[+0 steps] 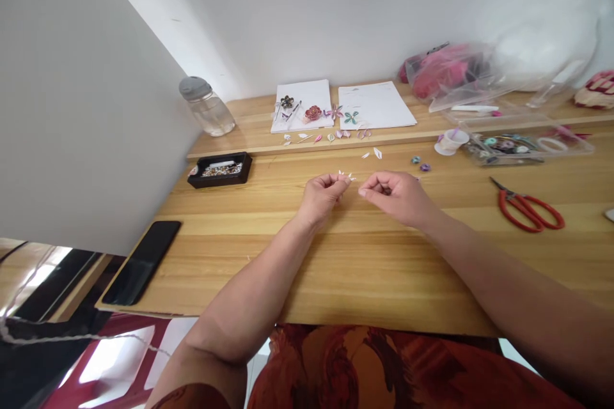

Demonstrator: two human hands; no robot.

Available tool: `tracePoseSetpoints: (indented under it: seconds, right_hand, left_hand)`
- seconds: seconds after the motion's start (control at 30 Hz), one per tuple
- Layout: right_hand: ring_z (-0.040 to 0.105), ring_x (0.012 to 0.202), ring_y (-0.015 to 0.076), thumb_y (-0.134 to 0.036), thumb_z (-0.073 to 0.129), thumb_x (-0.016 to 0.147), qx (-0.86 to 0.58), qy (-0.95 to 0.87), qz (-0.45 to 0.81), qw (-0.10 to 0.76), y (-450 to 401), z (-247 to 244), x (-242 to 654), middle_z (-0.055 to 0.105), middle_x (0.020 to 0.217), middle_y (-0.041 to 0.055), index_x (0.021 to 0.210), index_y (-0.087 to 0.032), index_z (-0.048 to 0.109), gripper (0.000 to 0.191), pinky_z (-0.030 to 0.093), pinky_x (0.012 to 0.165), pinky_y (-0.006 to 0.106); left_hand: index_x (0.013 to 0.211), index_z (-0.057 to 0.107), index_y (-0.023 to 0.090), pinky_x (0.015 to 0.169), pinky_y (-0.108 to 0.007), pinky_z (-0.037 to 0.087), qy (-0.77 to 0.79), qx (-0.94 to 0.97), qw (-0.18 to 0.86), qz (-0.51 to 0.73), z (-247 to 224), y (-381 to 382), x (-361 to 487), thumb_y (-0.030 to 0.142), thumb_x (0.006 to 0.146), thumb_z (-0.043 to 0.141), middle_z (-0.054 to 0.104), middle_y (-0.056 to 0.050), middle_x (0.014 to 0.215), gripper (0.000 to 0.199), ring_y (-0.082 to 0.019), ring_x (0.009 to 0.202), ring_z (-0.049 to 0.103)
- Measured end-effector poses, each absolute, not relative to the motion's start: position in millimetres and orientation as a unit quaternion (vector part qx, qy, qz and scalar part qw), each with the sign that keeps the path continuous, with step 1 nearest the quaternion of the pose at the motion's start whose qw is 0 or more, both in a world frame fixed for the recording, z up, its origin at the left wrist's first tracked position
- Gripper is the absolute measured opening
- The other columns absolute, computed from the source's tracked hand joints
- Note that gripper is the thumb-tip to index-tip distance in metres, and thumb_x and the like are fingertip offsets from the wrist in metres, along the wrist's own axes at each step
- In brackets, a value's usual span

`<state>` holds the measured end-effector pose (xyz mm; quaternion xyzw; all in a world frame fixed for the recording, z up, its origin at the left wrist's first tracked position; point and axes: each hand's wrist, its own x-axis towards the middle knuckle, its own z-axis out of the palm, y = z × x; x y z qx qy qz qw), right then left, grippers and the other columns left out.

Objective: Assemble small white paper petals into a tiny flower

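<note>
My left hand (326, 195) pinches a small white petal piece (346, 176) whose pointed tips stick out past the thumb and forefinger. Just right of it is my right hand (396, 197), thumb and forefinger closed together near the white piece; what they hold, if anything, is too small to name. Two loose white petals (377, 153) lie on the wooden table (355, 268) beyond my hands. Small blue and purple pieces (425, 167) lie beyond my right hand. On the raised shelf edge sits a row of small petals (317, 138).
Red-handled scissors (530, 212) and a clear parts box (518, 148) are at right, near a white spool (451, 141). A black bead tray (219, 170), a phone (142, 262) and a bottle (208, 108) stand left. Paper sheets (377, 105) lie on the shelf.
</note>
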<state>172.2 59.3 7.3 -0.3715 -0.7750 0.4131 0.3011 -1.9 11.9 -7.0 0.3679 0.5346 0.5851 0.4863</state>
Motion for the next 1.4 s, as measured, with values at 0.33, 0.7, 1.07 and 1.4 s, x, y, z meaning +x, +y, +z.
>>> tracePoseSetpoints:
  seconds: [0.33, 0.7, 1.07, 1.4]
  right_hand:
    - [0.035, 0.052, 0.0101, -0.039, 0.067, 0.080, -0.373, -0.789, 0.343, 0.347, 63.9, 18.0, 178.9, 0.042, 0.054, -0.0044, 0.076, -0.019, 0.067, 0.020, 0.028, 0.051, 0.027]
    - [0.037, 0.050, 0.0095, -0.046, 0.070, 0.078, -0.402, -0.730, 0.474, 0.283, 76.1, -0.2, 177.8, 0.050, 0.057, -0.0037, 0.077, -0.018, 0.065, 0.029, 0.026, 0.049, 0.026]
    - [0.034, 0.050, 0.0099, -0.036, 0.065, 0.081, -0.363, -0.800, 0.342, 0.333, 54.7, 18.2, 176.0, 0.041, 0.053, -0.0051, 0.077, -0.020, 0.067, 0.017, 0.027, 0.050, 0.027]
    - [0.038, 0.053, 0.0098, -0.045, 0.072, 0.077, -0.382, -0.741, 0.432, 0.344, 77.0, 12.6, 181.2, 0.050, 0.058, -0.0031, 0.079, -0.018, 0.068, 0.028, 0.028, 0.050, 0.027]
  left_hand:
    - [0.074, 0.069, 0.013, 0.052, -0.022, 0.027, 0.558, 0.469, 0.469, 0.499, -5.4, 6.9, 0.6, 0.044, 0.066, 0.079, 0.056, 0.002, 0.062, 0.034, -0.006, 0.053, 0.038]
    - [0.071, 0.064, 0.015, 0.048, -0.023, 0.023, 0.510, 0.376, 0.529, 0.565, -2.3, 9.1, -0.5, 0.045, 0.064, 0.081, 0.045, 0.005, 0.052, 0.035, -0.005, 0.047, 0.031]
    - [0.071, 0.067, 0.014, 0.052, -0.022, 0.029, 0.562, 0.438, 0.441, 0.546, -12.3, 12.3, -1.9, 0.047, 0.065, 0.080, 0.056, 0.002, 0.061, 0.036, -0.006, 0.053, 0.039]
    - [0.076, 0.069, 0.014, 0.051, -0.023, 0.027, 0.541, 0.469, 0.500, 0.486, -1.3, 5.3, 0.5, 0.046, 0.066, 0.078, 0.054, 0.003, 0.060, 0.035, -0.006, 0.051, 0.037]
